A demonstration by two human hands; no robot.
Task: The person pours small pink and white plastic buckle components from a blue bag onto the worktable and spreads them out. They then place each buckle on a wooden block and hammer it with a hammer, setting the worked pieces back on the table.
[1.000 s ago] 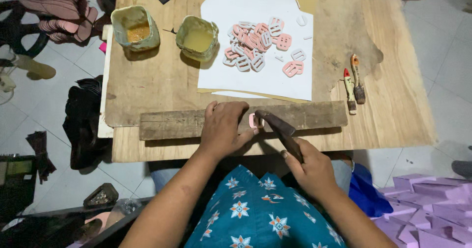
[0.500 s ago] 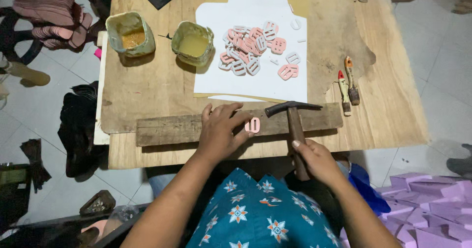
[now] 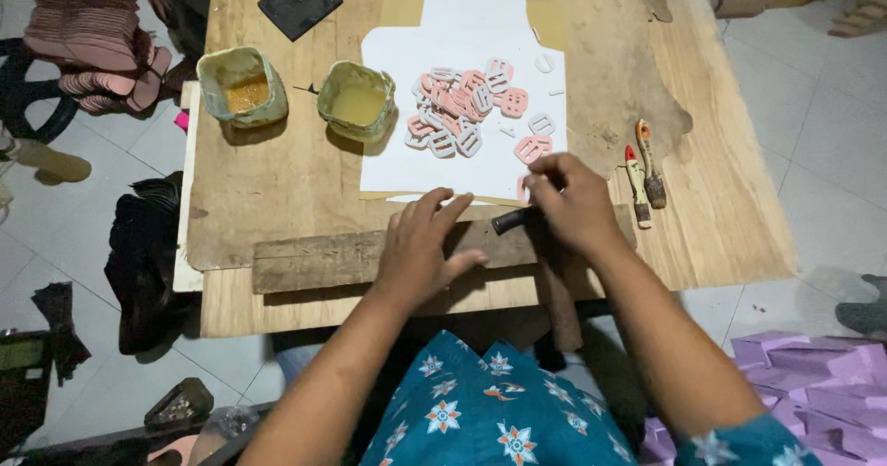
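The right hand (image 3: 575, 198) has left the hammer's handle and now reaches forward over the edge of the white paper sheet (image 3: 480, 23), its fingertips pinched closed on a small pink buckle piece (image 3: 524, 187). The hammer (image 3: 545, 263) lies across the wooden block (image 3: 323, 258), head beside that hand, handle pointing back over the worktop (image 3: 277, 180) edge; half a second ago it was raised in the grip. The left hand (image 3: 420, 244) rests flat on the block as before, fingers spread, holding nothing. The pile of pink buckles (image 3: 462, 106) sits on the paper, with two glue tubs (image 3: 245, 83) to its left and two brushes (image 3: 644, 166) to the right.
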